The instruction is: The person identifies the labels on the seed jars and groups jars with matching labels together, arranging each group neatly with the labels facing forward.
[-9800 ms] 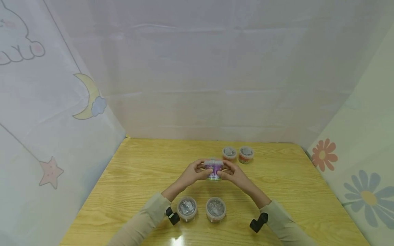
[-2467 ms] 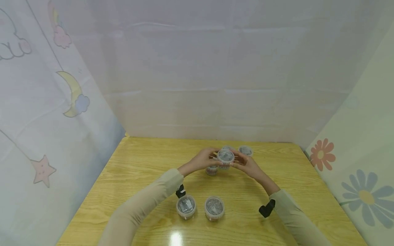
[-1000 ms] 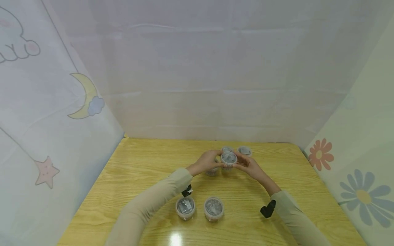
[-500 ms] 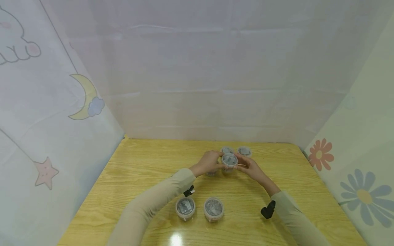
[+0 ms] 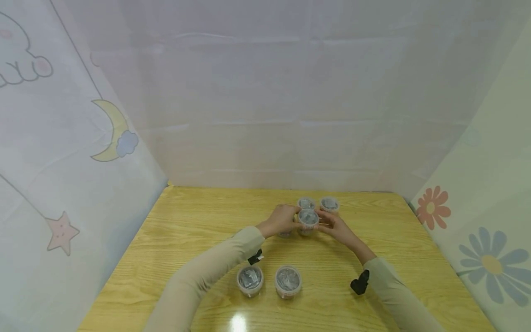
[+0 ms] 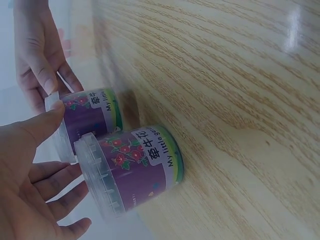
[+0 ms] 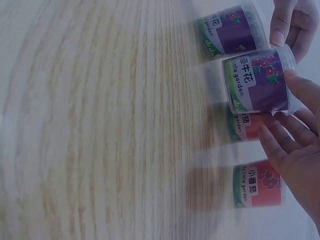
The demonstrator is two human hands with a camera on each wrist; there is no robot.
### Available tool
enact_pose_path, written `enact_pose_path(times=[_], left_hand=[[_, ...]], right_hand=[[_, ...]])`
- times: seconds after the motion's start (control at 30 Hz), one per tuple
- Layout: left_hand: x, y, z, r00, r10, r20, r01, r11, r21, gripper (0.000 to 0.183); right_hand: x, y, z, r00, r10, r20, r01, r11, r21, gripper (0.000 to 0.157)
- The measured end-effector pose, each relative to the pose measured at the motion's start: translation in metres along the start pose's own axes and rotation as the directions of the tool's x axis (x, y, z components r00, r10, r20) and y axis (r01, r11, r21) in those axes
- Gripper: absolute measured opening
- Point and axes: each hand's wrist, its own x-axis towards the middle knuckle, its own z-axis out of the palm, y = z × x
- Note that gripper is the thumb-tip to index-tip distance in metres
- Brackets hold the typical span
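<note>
My left hand [image 5: 282, 220] and right hand [image 5: 336, 228] hold a lidded plastic tub [image 5: 308, 220] between them at its rim, low over the table. In the right wrist view this tub [image 7: 260, 82] has a purple flower label reading "little garden" and stands nearly upright. My left thumb lies on its lid edge in the left wrist view. A second purple tub [image 6: 137, 170] stands right beside it, partly hidden by my left hand in the head view. Just behind are two red-labelled tubs, one [image 7: 257, 185] to the right and one [image 7: 245, 125] overlapped by the held tub.
Two more lidded tubs with grey packets inside, a left one [image 5: 250, 280] and a right one [image 5: 288, 281], stand near the front of the wooden table [image 5: 199, 203]. Pale printed cloth [image 5: 265, 115] walls the back and sides.
Ten seconds ago both hands held a purple tub in the air; a purple tub now stands at the left. Over the last seconds the held tub has come slightly down and toward me.
</note>
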Motion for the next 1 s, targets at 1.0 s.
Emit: enact_pose_path(times=[1.0], left_hand=[[-0.0034, 0.0050, -0.0011, 0.996, -0.025, 0.087, 0.026, 1.000, -0.009, 0.049]], right_hand=[[-0.0010, 0.0055, 0.0074, 1.000, -0.024, 0.007, 0.023, 0.999, 0.050, 0.059]])
